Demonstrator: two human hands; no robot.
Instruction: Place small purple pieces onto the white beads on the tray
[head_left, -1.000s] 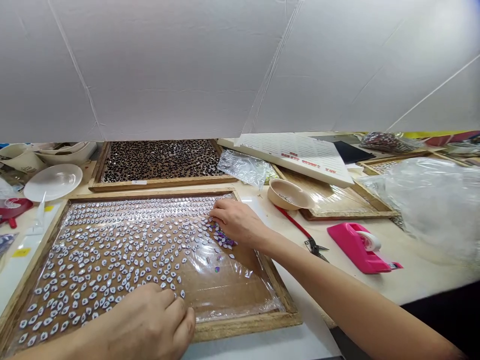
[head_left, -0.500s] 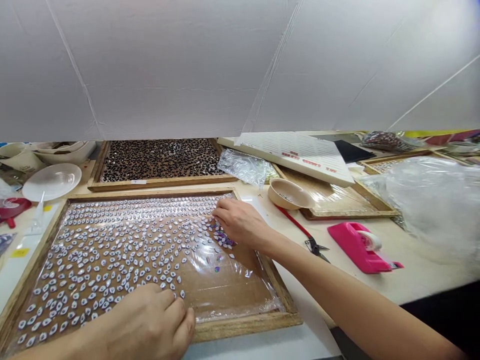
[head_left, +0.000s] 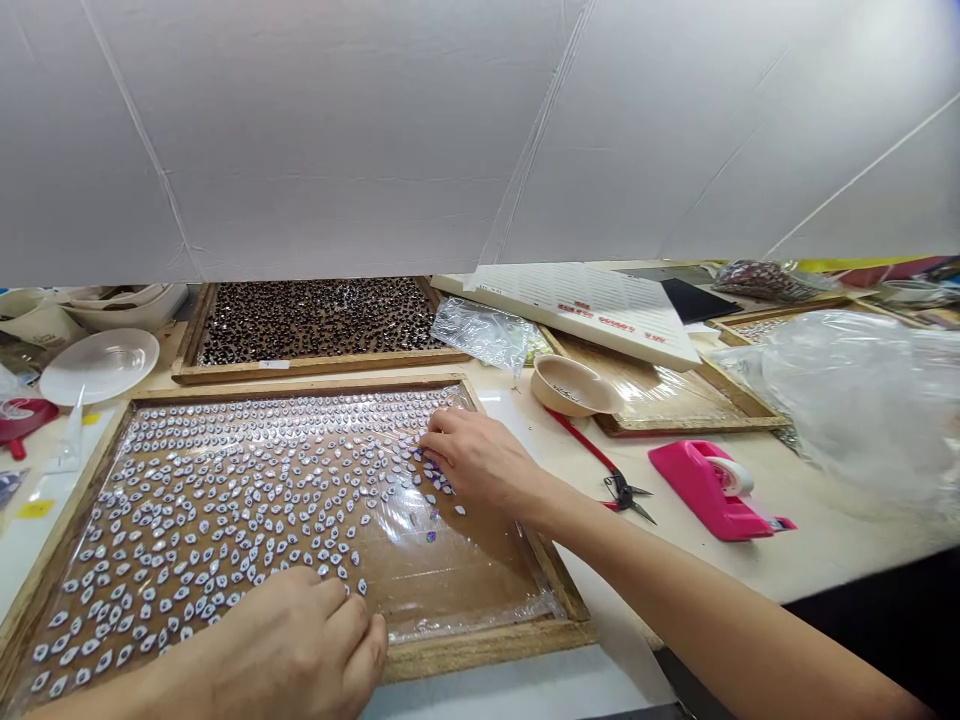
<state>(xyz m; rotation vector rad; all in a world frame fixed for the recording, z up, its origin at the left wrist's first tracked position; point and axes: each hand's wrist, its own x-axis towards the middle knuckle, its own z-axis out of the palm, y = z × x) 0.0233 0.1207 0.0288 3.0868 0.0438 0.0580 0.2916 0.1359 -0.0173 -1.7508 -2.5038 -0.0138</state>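
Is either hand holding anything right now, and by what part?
It cannot be told. The right hand is fingertips-down at the white pieces, any pinched one hidden; the left hand lies over the near edge of the wooden tray, its underside hidden.

The right hand (head_left: 480,465) is slightly closer to the tray's (head_left: 487,645) near edge, covering more purple pieces (head_left: 437,478); the cutters' (head_left: 621,488) second handle shows.

Pale worktop (head_left: 825,550) lit from above right; upper view blocked by creased white panel (head_left: 337,140). Dark area (head_left: 885,620) seen at lower right.
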